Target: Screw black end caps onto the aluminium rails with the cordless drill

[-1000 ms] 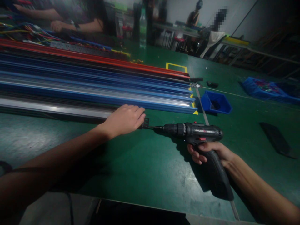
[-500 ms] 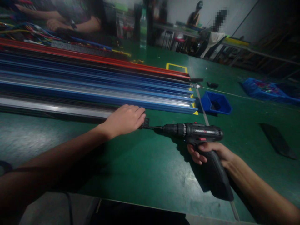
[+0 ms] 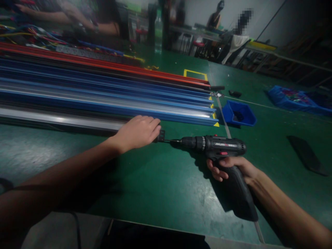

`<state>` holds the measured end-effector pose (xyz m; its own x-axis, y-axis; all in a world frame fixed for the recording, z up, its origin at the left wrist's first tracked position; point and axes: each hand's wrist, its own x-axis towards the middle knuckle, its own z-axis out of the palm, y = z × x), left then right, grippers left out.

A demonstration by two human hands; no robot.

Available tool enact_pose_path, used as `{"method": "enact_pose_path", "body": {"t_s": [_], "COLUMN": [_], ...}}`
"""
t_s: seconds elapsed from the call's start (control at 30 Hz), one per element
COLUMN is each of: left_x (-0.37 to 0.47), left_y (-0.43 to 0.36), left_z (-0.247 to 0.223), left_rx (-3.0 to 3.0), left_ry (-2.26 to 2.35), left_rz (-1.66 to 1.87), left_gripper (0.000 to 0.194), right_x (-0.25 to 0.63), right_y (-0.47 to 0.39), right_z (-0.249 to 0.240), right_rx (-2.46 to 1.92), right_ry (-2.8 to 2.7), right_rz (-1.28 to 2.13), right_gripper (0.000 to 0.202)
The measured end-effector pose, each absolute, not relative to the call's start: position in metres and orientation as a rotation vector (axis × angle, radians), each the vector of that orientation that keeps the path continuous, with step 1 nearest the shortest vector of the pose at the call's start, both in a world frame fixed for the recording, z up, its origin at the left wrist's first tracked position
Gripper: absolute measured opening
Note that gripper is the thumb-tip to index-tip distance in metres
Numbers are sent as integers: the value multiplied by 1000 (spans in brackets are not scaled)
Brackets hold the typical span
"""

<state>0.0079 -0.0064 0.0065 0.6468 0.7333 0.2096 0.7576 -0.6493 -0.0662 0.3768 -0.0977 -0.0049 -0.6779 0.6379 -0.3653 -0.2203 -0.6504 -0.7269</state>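
Our right fingers (image 3: 217,171) clamped the drill (image 3: 225,146), its bit (image 3: 176,141) aimed along the rail (image 3: 62,119); our left fingers (image 3: 155,123), clamped over the rail, partly hid it.

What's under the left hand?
The silver rail runs in under the left hand, and a small black piece shows just past it. The hand covers the stretch between, so how they meet can't be seen.

The cordless drill (image 3: 227,145) is black with red accents and pale lettering. The end piece (image 3: 162,135) is black. The long profile (image 3: 59,119) carries lengthwise bands of silver and black. The channels (image 3: 129,102) are blue with pale streaks, the rail (image 3: 103,63) orange-red. The tabletop (image 3: 160,186) is green, its tape markings (image 3: 195,72) yellow, the bin (image 3: 249,118) blue, the wires (image 3: 38,33) multicoloured.
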Motion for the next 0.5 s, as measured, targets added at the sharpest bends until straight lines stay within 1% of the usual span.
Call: {"method": "enact_pose_path", "body": {"t_s": [0.5], "left_x": [8], "left_y": [-7], "left_z": [7], "left_rx": [-2701], "left_ry": [-1240], "left_rz": [-239], "left_gripper": [48], "right_x": [377], "right_y": [-97], "right_z": [-6], "right_rx": [-826], "right_ry": [-931], "right_rz": [2320], "right_gripper": [26]}}
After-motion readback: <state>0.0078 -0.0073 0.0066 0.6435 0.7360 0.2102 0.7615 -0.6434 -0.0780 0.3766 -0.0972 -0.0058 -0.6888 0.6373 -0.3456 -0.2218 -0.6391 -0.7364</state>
